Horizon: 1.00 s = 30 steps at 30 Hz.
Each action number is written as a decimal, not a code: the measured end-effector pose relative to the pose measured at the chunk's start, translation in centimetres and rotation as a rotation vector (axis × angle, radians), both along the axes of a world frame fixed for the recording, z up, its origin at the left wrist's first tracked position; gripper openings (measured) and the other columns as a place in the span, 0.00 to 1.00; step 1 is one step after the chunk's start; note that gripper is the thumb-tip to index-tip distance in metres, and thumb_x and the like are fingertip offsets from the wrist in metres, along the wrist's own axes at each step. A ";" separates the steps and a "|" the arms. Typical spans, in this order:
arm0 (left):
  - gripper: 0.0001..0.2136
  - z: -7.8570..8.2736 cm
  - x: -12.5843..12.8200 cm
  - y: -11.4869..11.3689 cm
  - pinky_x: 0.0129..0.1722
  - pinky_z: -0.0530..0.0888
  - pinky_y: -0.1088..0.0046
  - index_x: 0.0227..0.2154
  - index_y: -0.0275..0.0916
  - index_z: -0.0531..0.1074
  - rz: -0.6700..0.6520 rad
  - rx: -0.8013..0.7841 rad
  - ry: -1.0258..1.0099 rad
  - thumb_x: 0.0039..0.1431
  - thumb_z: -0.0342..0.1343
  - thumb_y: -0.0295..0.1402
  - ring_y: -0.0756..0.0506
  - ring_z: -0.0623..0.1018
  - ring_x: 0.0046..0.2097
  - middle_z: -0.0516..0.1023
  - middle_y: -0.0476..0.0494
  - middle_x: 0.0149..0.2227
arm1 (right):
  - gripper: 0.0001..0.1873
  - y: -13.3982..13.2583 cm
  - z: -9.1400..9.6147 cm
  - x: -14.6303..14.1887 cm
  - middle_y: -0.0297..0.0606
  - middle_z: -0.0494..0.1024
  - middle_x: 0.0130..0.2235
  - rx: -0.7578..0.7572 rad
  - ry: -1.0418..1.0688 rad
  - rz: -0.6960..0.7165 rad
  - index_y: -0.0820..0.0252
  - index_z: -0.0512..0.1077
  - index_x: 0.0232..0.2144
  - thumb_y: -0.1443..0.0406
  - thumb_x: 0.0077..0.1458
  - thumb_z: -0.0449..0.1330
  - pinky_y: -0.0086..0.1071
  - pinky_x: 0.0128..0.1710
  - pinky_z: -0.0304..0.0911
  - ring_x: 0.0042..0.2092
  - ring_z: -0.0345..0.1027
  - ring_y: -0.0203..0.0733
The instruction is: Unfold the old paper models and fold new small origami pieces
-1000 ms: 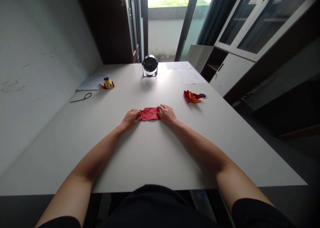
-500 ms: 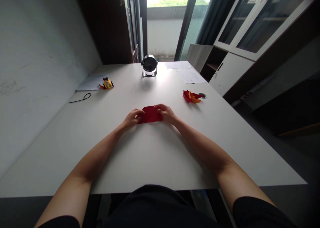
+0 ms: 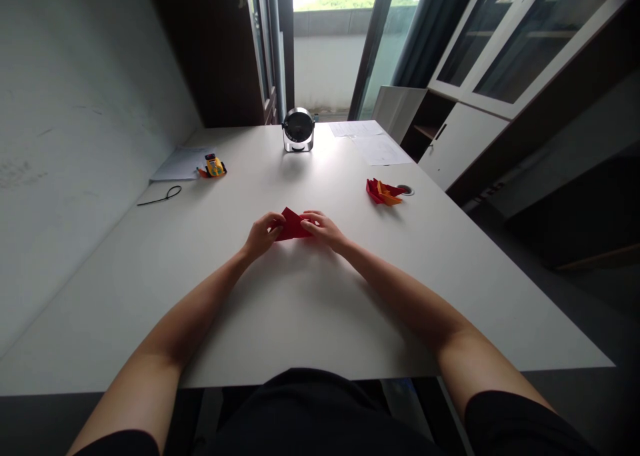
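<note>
A piece of red paper [image 3: 291,225], partly folded with a pointed top corner, is held between my two hands over the middle of the white table [image 3: 300,309]. My left hand [image 3: 263,234] pinches its left end between thumb and fingers. On the other side my right hand [image 3: 321,228] grips the right end, its thumb pressing near the fold and its fingers behind. Part of the paper's right side is hidden by these fingers. To the right lie red and orange folded paper pieces [image 3: 384,193], apart from both hands.
A small round fan [image 3: 299,128] stands at the back. At the left are a yellow toy vehicle [image 3: 215,167], a black cable tie [image 3: 167,196] and paper sheets [image 3: 175,164]. More sheets [image 3: 380,151] lie at the back right, near a round cable hole [image 3: 407,190].
The red paper was a wide flat strip; its right part is now folded over, leaving a pointed top. My right hand has moved left, closer to my left hand.
</note>
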<state>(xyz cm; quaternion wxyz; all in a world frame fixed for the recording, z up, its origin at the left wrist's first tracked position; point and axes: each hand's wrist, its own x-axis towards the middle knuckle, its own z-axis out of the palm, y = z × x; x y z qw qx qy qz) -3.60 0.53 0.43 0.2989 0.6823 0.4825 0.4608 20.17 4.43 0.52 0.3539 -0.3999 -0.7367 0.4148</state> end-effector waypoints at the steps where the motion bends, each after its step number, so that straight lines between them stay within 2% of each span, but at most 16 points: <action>1: 0.09 0.0 0.1 -0.1 0.44 0.76 0.66 0.41 0.41 0.72 0.019 0.008 -0.003 0.56 0.57 0.29 0.45 0.79 0.42 0.79 0.44 0.41 | 0.18 -0.2 0.0 -0.2 0.43 0.72 0.60 0.088 -0.050 -0.018 0.54 0.79 0.48 0.53 0.61 0.59 0.38 0.53 0.67 0.56 0.70 0.46; 3: 0.12 0.1 0.3 -0.2 0.42 0.76 0.68 0.44 0.42 0.70 0.042 0.026 -0.021 0.56 0.59 0.31 0.46 0.79 0.41 0.78 0.46 0.40 | 0.13 -0.6 0.0 -0.6 0.42 0.76 0.55 0.219 -0.133 -0.038 0.54 0.80 0.44 0.59 0.62 0.58 0.37 0.52 0.66 0.53 0.71 0.45; 6: 0.20 0.4 0.5 -0.5 0.39 0.76 0.69 0.54 0.44 0.66 0.007 0.033 -0.036 0.58 0.60 0.36 0.46 0.79 0.39 0.78 0.48 0.39 | 0.12 -1.0 0.3 -0.7 0.37 0.81 0.37 0.302 -0.219 -0.024 0.56 0.80 0.39 0.64 0.63 0.56 0.33 0.43 0.64 0.39 0.72 0.40; 8: 0.17 0.7 0.6 -0.7 0.37 0.74 0.71 0.52 0.43 0.70 -0.003 0.043 0.016 0.62 0.58 0.38 0.47 0.79 0.37 0.78 0.47 0.37 | 0.12 -1.3 0.6 -0.6 0.35 0.80 0.31 0.326 -0.246 0.013 0.58 0.80 0.37 0.65 0.63 0.56 0.30 0.37 0.61 0.32 0.69 0.37; 10: 0.10 1.0 0.5 -0.8 0.35 0.72 0.72 0.41 0.40 0.76 0.019 0.082 0.102 0.64 0.55 0.39 0.47 0.77 0.36 0.78 0.46 0.35 | 0.12 -1.5 0.8 -0.6 0.34 0.79 0.30 0.339 -0.251 0.044 0.59 0.80 0.36 0.65 0.63 0.56 0.29 0.34 0.58 0.30 0.67 0.36; 13: 0.11 1.5 0.6 -1.1 0.34 0.70 0.72 0.31 0.38 0.76 0.024 0.150 0.208 0.64 0.55 0.38 0.48 0.75 0.34 0.77 0.46 0.32 | 0.13 -1.8 0.9 -0.7 0.33 0.77 0.28 0.319 -0.243 0.075 0.59 0.79 0.35 0.62 0.64 0.56 0.28 0.32 0.55 0.29 0.64 0.34; 16: 0.10 1.7 0.8 -1.4 0.34 0.69 0.71 0.32 0.39 0.77 0.009 0.150 0.248 0.63 0.56 0.38 0.48 0.74 0.32 0.78 0.47 0.30 | 0.16 -2.2 0.9 -0.9 0.32 0.75 0.27 0.314 -0.225 0.099 0.59 0.77 0.32 0.58 0.66 0.54 0.28 0.32 0.53 0.28 0.61 0.34; 20: 0.11 1.7 1.3 -1.6 0.35 0.70 0.69 0.33 0.39 0.79 0.026 0.129 0.206 0.64 0.57 0.39 0.47 0.74 0.32 0.80 0.46 0.31 | 0.19 -2.5 0.8 -1.1 0.30 0.69 0.24 0.292 -0.240 0.161 0.59 0.71 0.27 0.56 0.66 0.52 0.29 0.31 0.51 0.27 0.57 0.33; 25: 0.14 1.5 1.3 -1.3 0.34 0.68 0.68 0.30 0.38 0.78 0.129 0.100 0.112 0.64 0.57 0.42 0.47 0.72 0.31 0.78 0.45 0.28 | 0.23 -1.8 0.6 -1.1 0.27 0.60 0.21 0.212 -0.180 0.151 0.59 0.64 0.22 0.52 0.65 0.51 0.28 0.28 0.49 0.25 0.51 0.32; 30: 0.16 1.2 0.5 -0.8 0.30 0.67 0.73 0.30 0.37 0.79 0.152 -0.039 -0.107 0.61 0.59 0.47 0.48 0.72 0.30 0.77 0.46 0.28 | 0.24 -0.2 0.6 0.1 0.29 0.67 0.21 0.073 -0.092 0.156 0.59 0.65 0.22 0.51 0.64 0.52 0.29 0.29 0.53 0.25 0.57 0.33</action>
